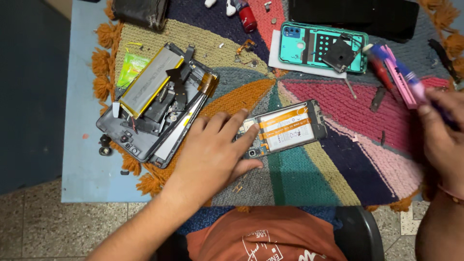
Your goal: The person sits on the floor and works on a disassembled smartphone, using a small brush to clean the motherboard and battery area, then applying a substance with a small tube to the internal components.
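Note:
An opened phone [290, 128] with a white and orange battery lies on the woven mat [299, 183] at the centre. My left hand [212, 152] rests flat on the mat, its fingertips touching the phone's left end. At the right edge, my right hand [442, 130] grips a blue and pink tool [403, 77] whose tip points up and left. A teal phone back cover [321, 46] lies farther back on a white sheet.
A dismantled dark tablet [154, 106] with a lifted silver battery sits at the left on the blue table [84, 159]. A red bottle [246, 17], small screws, a red-handled screwdriver [379, 70] and dark cases lie along the back.

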